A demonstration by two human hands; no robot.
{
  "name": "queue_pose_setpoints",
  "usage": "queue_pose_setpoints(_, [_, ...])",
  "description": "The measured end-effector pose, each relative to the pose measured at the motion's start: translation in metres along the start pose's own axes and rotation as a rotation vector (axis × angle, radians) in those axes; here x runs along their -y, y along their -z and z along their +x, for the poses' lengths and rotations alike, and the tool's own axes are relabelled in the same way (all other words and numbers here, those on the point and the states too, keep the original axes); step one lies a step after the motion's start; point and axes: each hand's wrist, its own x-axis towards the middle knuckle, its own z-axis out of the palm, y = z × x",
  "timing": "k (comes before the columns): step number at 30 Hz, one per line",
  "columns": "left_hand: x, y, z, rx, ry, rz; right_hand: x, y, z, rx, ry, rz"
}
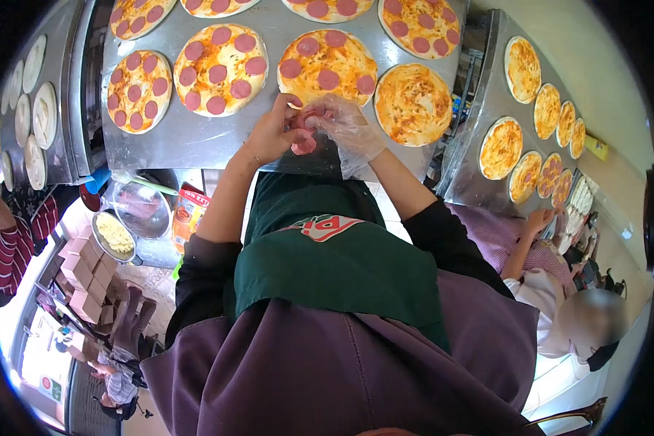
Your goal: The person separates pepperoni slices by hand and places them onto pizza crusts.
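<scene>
My bare left hand [270,134] is curled around several round pink sausage slices [304,145] at the table's near edge. My right hand [344,127], in a clear plastic glove, pinches at the same slices from the other side. Just beyond my hands lies a pizza [325,69] with sauce, cheese and a few sausage slices; its near edge is partly covered by my fingers. To its right is a pizza [413,104] with sauce and cheese but no slices. On the left, two pizzas [221,70] carry slices spread across their tops.
More topped pizzas line the far side of the metal table [269,152]. Another table [466,171] with pizzas stands right, near a co-worker's hand [538,220]. Pale dough rounds [44,115] lie on the left table. Below are a bowl of grated cheese [115,234] and a red packet [189,207].
</scene>
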Motion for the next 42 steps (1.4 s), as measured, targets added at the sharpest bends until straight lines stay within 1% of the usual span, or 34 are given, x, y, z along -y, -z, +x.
queue_pose_setpoints(1, [0.002, -0.001, 0.001, 0.015, 0.01, -0.039, -0.003, 0.001, -0.001, 0.0, -0.001, 0.001])
queue_pose_setpoints(3, [0.005, -0.001, 0.003, 0.028, 0.018, -0.075, -0.01, 0.003, 0.0, -0.03, 0.049, -0.117])
queue_pose_setpoints(5, [0.008, -0.001, 0.003, 0.059, 0.015, -0.111, -0.011, 0.007, -0.001, -0.011, 0.061, -0.136])
queue_pose_setpoints(9, [0.004, -0.002, 0.0, 0.05, 0.015, -0.082, -0.01, 0.009, -0.002, 0.012, 0.051, -0.164])
queue_pose_setpoints(11, [0.002, -0.002, 0.0, 0.05, 0.068, -0.218, -0.012, 0.007, -0.002, 0.009, 0.07, -0.181])
queue_pose_setpoints(13, [0.003, -0.002, -0.001, 0.071, 0.065, -0.219, -0.013, 0.008, -0.002, 0.007, 0.088, -0.199])
queue_pose_setpoints(15, [0.006, -0.001, -0.002, 0.094, 0.064, -0.22, -0.013, 0.009, -0.001, 0.057, 0.104, -0.255])
queue_pose_setpoints(17, [0.01, -0.001, -0.003, 0.068, 0.019, -0.092, -0.013, 0.009, -0.002, 0.041, 0.127, -0.285])
queue_pose_setpoints(18, [0.007, 0.0, -0.003, 0.068, 0.019, -0.091, -0.012, 0.008, -0.002, 0.026, 0.149, -0.315])
queue_pose_setpoints(20, [0.002, 0.003, -0.003, 0.122, 0.076, -0.184, -0.009, 0.004, -0.005, 0.003, 0.147, -0.313])
queue_pose_setpoints(23, [0.01, 0.003, -0.003, 0.116, 0.056, -0.115, -0.015, 0.005, -0.003, -0.017, 0.155, -0.299])
queue_pose_setpoints(27, [0.014, 0.004, -0.003, 0.107, 0.058, -0.118, -0.017, 0.007, -0.001, 0.008, 0.155, -0.234])
queue_pose_setpoints(29, [0.011, 0.004, -0.004, 0.104, 0.064, -0.23, -0.025, 0.009, 0.0, -0.002, 0.16, -0.238])
queue_pose_setpoints(31, [0.014, 0.004, -0.004, 0.104, 0.068, -0.209, -0.024, 0.008, 0.001, -0.012, 0.167, -0.242])
queue_pose_setpoints(33, [0.014, 0.004, -0.004, 0.107, 0.074, -0.188, -0.022, 0.006, -0.001, -0.028, 0.21, -0.366])
queue_pose_setpoints(36, [0.013, 0.004, -0.004, 0.093, 0.09, -0.241, -0.018, 0.006, -0.001, -0.012, 0.219, -0.384])
queue_pose_setpoints(38, [0.017, 0.004, -0.003, 0.075, 0.056, -0.196, -0.017, 0.003, -0.001, -0.032, 0.222, -0.37])
queue_pose_setpoints(42, [0.015, 0.005, -0.002, 0.06, 0.089, -0.145, -0.033, 0.001, 0.003, -0.097, 0.215, -0.309])
